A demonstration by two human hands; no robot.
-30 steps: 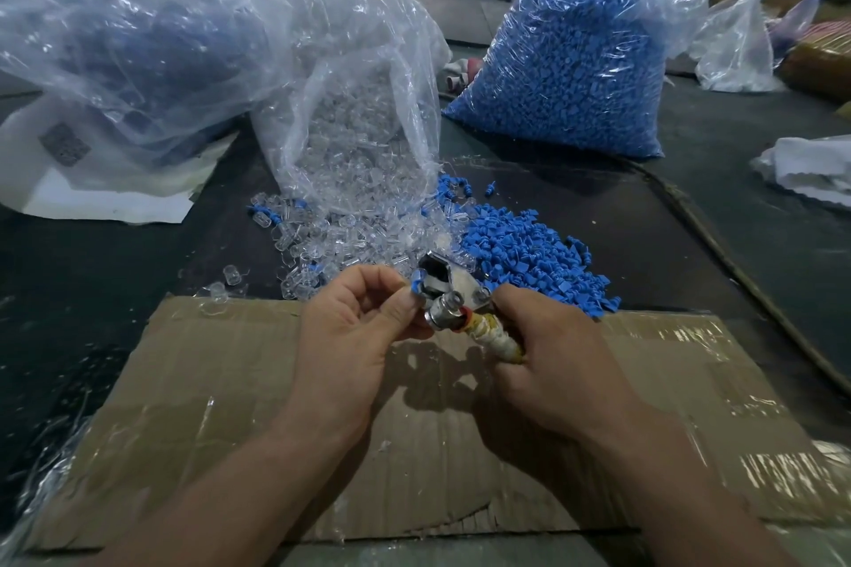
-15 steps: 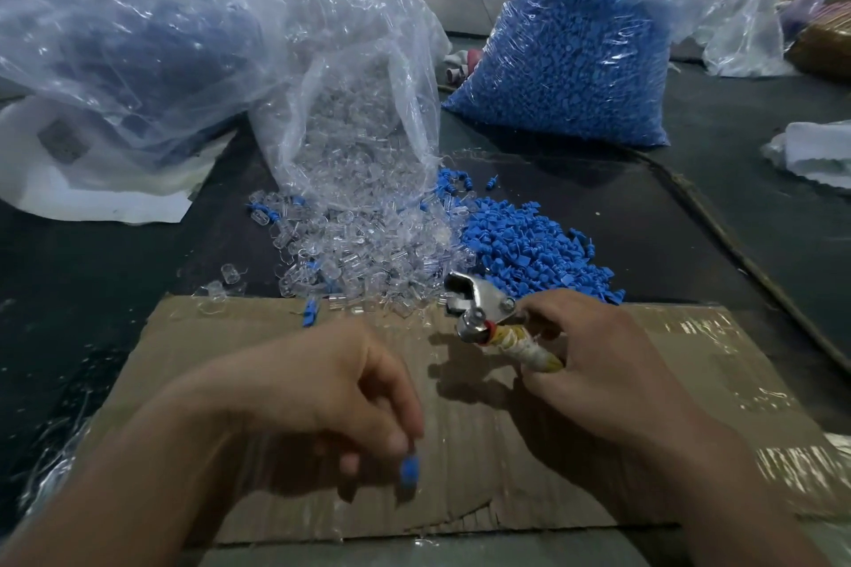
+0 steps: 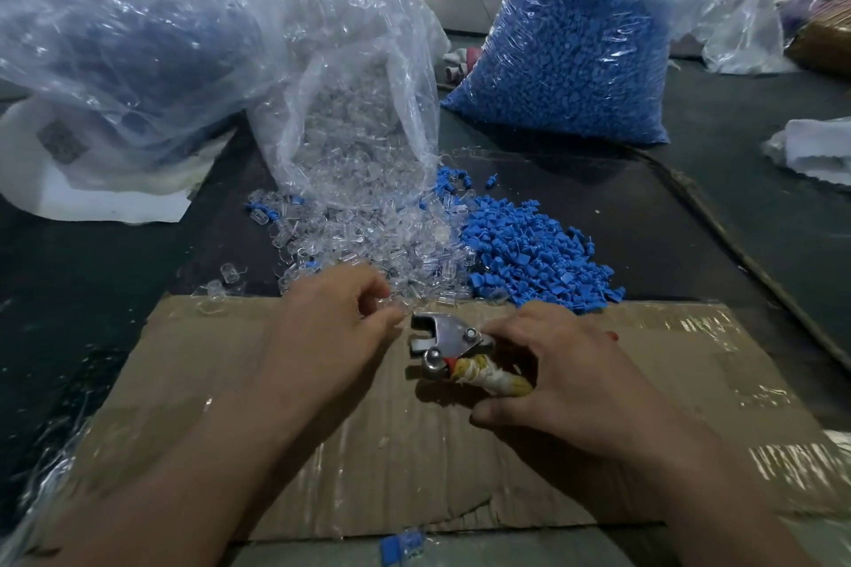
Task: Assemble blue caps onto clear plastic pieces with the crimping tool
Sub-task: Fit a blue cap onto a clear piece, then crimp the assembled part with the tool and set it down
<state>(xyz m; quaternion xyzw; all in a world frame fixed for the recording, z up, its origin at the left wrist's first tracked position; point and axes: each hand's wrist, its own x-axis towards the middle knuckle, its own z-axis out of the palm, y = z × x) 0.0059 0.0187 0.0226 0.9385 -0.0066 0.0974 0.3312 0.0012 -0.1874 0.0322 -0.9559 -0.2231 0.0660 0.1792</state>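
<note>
Up from the near edge, where a finished piece (image 3: 401, 544) now lies, the left hand (image 3: 331, 327) reaches the heaped clear plastic pieces (image 3: 368, 244), fingers (image 3: 368, 290) curled; whether they pinch one I cannot tell. The right hand (image 3: 562, 378) grips the crimping tool (image 3: 449, 343), jaws apart, over the cardboard (image 3: 207, 382). Best to lift one piece singly, then one of the blue caps (image 3: 529, 253) alongside.

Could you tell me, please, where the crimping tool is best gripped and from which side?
Grip the crimping tool by its wrapped handle end, coming from the right as the right hand does: the metal head points left and should stay free for parts.
</note>
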